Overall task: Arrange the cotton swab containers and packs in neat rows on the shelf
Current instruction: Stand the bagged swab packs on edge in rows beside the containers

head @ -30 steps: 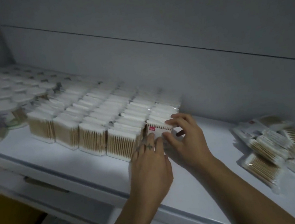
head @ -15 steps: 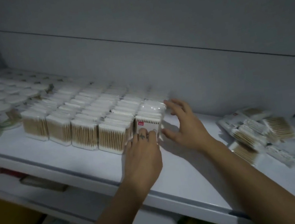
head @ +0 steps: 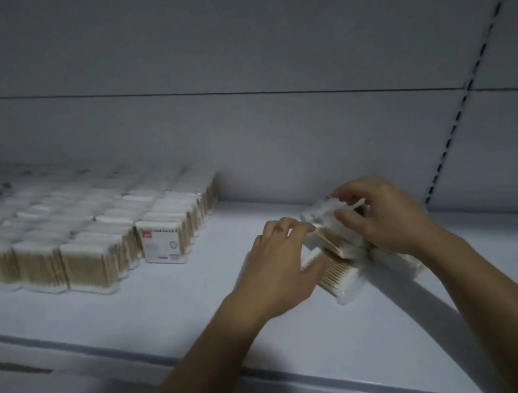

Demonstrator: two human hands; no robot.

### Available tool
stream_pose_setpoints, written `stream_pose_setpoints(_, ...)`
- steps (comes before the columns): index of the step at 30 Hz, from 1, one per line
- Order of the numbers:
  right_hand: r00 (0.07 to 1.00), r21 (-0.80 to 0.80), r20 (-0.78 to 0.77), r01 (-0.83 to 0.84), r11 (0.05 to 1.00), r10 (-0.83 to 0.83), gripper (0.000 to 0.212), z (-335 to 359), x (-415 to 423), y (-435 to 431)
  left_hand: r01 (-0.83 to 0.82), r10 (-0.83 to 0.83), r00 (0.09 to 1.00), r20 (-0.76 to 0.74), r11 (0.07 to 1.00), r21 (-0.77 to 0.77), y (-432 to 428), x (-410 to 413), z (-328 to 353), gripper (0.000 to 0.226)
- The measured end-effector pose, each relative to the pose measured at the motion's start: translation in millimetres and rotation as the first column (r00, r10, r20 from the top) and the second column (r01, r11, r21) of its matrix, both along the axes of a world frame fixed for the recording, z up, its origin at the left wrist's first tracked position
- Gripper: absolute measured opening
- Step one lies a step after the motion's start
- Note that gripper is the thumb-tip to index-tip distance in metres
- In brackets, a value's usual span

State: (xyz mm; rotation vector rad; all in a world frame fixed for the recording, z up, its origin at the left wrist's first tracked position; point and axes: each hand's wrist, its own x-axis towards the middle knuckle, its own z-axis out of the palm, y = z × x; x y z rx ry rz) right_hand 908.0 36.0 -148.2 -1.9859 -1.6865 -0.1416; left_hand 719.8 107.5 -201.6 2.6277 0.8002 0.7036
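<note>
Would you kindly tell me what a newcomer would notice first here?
The left hand and right hand meet at the loose packs right of centre, the right pinching one. At left, neat rows of packs stand on the shelf, a red-labelled pack fronting the rightmost row.

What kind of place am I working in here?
Likely a shop or stockroom: a long white shelf, a slotted upright behind it, and rows of identical cotton swab packs.
</note>
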Motion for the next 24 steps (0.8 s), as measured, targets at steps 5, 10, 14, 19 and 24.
stream_pose_setpoints(5,0.998,0.133,-0.027,0.063,0.989,-0.06,0.026,-21,32,-20,-0.012,0.013,1.0,0.01,0.999,-0.049,-3,39,-7,0.067)
stream_pose_setpoints(10,0.995,-0.01,-0.096,0.03,0.999,-0.031,0.046,-41,27,-17,-0.014,0.015,1.0,0.024,1.0,-0.018,2,43,-24,0.071)
stream_pose_setpoints(14,0.999,0.077,-0.025,0.033,0.996,-0.031,0.033,-39,28,-14,-0.011,0.012,0.999,0.04,1.0,-0.028,6,38,-24,0.067)
stream_pose_setpoints(19,0.923,0.528,-0.378,0.151,0.836,0.072,0.015,-19,23,-26,-0.038,0.061,0.972,0.226,0.994,-0.104,-4,34,-20,0.058)
stream_pose_setpoints(24,0.792,0.433,-0.582,0.106,0.895,0.188,0.028,-24,4,-28,-0.018,0.049,0.959,0.28,0.994,-0.111,-19,29,-11,0.068)
